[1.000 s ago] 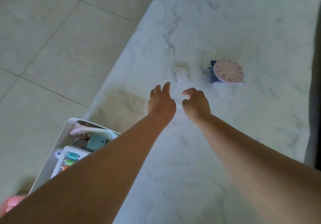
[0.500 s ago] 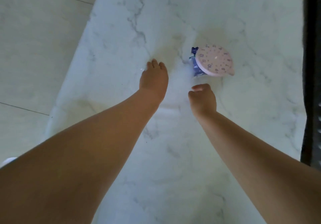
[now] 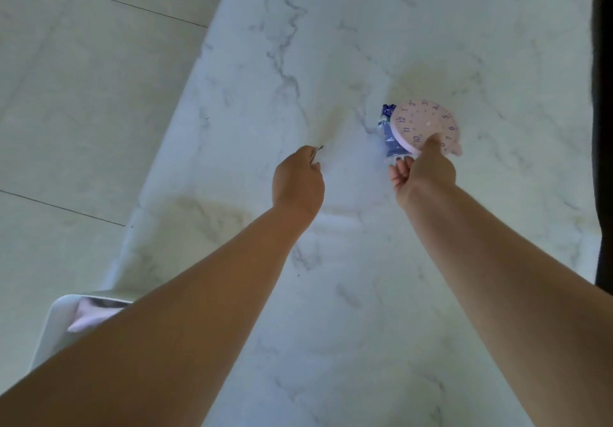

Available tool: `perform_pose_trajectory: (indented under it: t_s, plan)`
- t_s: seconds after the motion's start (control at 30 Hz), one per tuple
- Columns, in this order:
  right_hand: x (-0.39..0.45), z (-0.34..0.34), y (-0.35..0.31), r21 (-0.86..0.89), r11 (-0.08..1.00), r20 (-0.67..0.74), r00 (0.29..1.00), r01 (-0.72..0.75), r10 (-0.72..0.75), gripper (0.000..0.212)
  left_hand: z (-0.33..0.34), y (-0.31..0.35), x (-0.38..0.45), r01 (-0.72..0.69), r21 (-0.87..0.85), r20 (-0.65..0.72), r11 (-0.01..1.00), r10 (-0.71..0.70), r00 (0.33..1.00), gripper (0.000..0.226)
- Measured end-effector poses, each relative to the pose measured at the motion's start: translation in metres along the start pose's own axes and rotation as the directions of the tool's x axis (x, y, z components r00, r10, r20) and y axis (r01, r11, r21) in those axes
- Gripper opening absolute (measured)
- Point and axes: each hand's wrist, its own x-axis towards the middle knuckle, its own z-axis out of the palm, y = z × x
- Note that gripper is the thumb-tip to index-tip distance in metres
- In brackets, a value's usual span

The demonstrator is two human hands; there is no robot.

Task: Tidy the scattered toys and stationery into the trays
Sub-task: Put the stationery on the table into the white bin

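Toy clock (image 3: 421,121) lay flat on the marble surface (image 3: 365,294), right hand (image 3: 423,171) pinching its near edge; left hand (image 3: 298,181) curled beside it, contents unclear, tray (image 3: 53,324) far back-left.

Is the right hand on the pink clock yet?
Touching. The head view shows the right hand with its thumb on the pink clock's face and fingers curled under its near edge.

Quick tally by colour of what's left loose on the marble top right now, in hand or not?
Pink: 1, the clock, right hand gripping its near edge.
Blue: 1, the packet beside and partly under the clock.
Dark: 1, a small thin item pinched by the left hand, too small to identify.
Total: 3
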Motion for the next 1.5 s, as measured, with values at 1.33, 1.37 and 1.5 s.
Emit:
perform_pose_trajectory:
  t_s: [1.33, 1.37, 1.5]
  plan:
    - [-0.256, -0.066, 0.204, -0.425, 0.094, 0.904, 0.428, 0.9, -0.012, 0.03, -0.144, -0.17, -0.351, 0.513, 0.115, -0.325, 0.851, -0.456, 0.828, 0.021]
    - [-0.256, -0.066, 0.204, -0.393, 0.073, 0.92, 0.391, 0.917, 0.031, 0.03, -0.142, -0.172, -0.354, 0.51, 0.157, -0.332, 0.846, -0.441, 0.834, 0.02]
    - [-0.259, -0.072, 0.215, -0.273, -0.007, 0.941, 0.269, 0.962, 0.205, 0.028, -0.138, -0.177, -0.359, 0.49, 0.161, -0.376, 0.856, -0.406, 0.833, 0.012]
